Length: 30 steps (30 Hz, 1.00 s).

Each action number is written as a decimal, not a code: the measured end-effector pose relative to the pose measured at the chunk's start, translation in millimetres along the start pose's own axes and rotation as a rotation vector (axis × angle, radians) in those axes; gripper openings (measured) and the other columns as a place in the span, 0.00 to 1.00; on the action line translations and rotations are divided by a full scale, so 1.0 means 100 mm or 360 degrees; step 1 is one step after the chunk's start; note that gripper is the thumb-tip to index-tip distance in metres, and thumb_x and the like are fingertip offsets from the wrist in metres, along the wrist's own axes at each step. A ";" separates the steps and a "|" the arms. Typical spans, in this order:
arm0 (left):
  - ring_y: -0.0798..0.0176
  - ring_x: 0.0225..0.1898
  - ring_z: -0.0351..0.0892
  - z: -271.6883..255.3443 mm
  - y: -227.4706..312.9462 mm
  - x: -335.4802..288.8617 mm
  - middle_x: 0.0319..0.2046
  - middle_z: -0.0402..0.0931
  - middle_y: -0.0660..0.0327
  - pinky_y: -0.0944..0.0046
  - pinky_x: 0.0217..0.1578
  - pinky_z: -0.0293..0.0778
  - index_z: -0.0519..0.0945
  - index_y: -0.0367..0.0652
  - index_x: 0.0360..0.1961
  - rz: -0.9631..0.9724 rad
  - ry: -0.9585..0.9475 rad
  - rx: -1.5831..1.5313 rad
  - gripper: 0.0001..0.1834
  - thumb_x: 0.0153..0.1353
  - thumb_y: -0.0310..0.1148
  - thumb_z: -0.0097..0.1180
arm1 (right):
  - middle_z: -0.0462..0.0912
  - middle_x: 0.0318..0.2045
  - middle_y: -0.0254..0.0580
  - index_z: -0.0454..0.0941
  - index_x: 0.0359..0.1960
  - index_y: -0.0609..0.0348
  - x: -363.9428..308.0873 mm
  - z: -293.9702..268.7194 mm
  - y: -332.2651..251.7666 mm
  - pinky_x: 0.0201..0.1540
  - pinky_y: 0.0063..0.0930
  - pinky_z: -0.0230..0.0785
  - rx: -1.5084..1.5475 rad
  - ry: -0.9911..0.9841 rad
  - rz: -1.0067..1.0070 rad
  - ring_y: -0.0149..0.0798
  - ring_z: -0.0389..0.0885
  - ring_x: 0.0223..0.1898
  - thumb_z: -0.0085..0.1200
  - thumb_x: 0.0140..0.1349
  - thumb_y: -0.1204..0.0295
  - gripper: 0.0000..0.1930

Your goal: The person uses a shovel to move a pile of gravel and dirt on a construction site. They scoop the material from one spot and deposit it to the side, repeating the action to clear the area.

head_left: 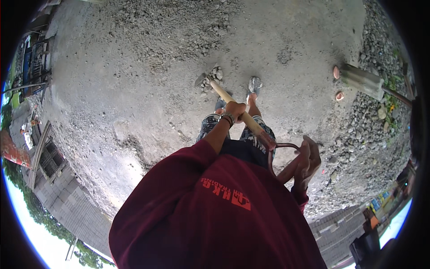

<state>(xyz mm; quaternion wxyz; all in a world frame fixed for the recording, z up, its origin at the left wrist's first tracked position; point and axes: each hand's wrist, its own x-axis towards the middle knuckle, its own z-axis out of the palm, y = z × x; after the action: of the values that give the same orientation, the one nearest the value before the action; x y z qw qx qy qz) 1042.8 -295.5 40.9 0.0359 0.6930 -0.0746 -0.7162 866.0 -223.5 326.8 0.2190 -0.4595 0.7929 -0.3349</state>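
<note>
A shovel with a pale wooden shaft slants down across my legs. My left hand, with bands at the wrist, is wrapped round the middle of its shaft. At the upper end, the brown D-shaped handle lies against my right hand. The fingers of that hand are stretched out and bent a little, not closed round the grip. Down at the ground, the grey shovel blade rests by a small heap of stones, just ahead of my feet.
Loose gravel is spread over the ground ahead. To the right lie a grey block-like piece, a reddish stone and a gravel bank. Stacked grey blocks stand at the lower left.
</note>
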 end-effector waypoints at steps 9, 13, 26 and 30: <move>0.49 0.27 0.80 0.68 0.82 0.84 0.30 0.76 0.47 0.50 0.25 0.79 0.73 0.29 0.33 0.0112 0.0188 -0.0412 0.13 0.51 0.29 0.55 | 0.73 0.22 0.30 0.83 0.39 0.54 1.48 -0.52 0.42 0.50 0.42 0.56 -0.0330 -0.0803 -0.1146 0.34 0.72 0.30 0.47 0.47 0.25 0.42; 0.52 0.24 0.77 1.00 1.09 1.63 0.26 0.73 0.53 0.50 0.23 0.76 0.72 0.37 0.33 0.0228 0.0130 -0.1256 0.11 0.49 0.30 0.56 | 0.66 0.23 0.30 0.76 0.39 0.54 1.94 -0.79 1.25 0.35 0.36 0.62 -0.0289 -0.1008 -0.1032 0.34 0.68 0.25 0.59 0.41 0.28 0.40; 0.53 0.18 0.73 3.58 1.39 2.44 0.19 0.68 0.55 0.50 0.24 0.77 0.69 0.38 0.26 -0.0314 -0.0360 -0.2124 0.05 0.50 0.25 0.52 | 0.62 0.21 0.28 0.68 0.27 0.53 3.63 -1.72 2.94 0.21 0.18 0.56 -0.0342 0.0052 0.0556 0.23 0.62 0.19 0.50 0.67 0.53 0.18; 0.54 0.23 0.74 3.10 1.07 2.90 0.21 0.69 0.53 0.55 0.27 0.77 0.69 0.36 0.28 -0.0255 -0.0179 -0.2244 0.07 0.51 0.22 0.54 | 0.61 0.19 0.24 0.69 0.27 0.51 3.93 -0.73 2.96 0.18 0.16 0.54 -0.0419 -0.0118 0.0512 0.19 0.58 0.16 0.53 0.66 0.55 0.17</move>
<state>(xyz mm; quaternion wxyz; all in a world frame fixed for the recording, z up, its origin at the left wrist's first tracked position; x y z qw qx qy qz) 717.1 -428.7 -220.1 0.4189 0.4700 0.4560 -0.6291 456.4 -439.2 144.0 0.2368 -0.3635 0.8844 -0.1718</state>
